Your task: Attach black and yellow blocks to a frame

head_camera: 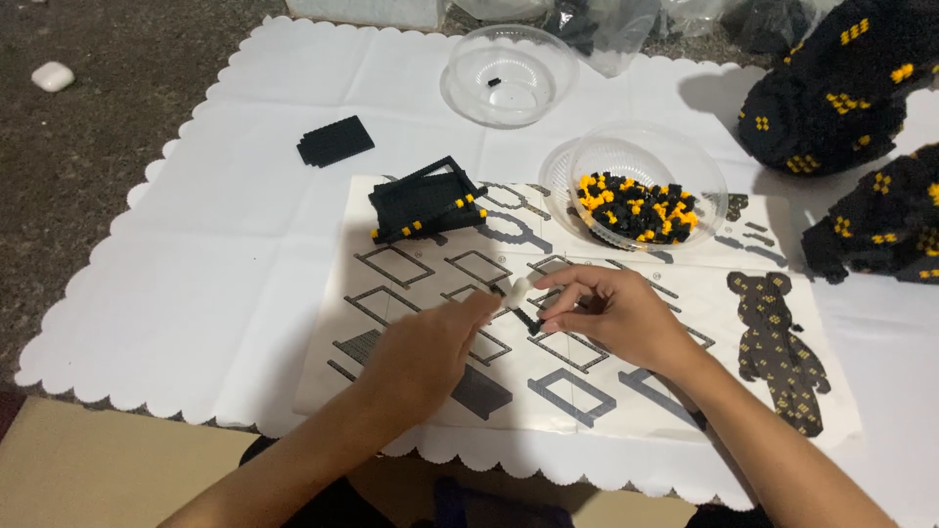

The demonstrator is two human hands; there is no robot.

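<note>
Between both hands (518, 318), small black bricks (529, 324) join.

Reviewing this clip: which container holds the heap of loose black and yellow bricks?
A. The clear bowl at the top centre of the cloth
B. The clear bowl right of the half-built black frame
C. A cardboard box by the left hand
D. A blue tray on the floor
B: the clear bowl right of the black frame is heaped with black and yellow bricks, while the top-centre bowl holds only a single dark piece.
</note>
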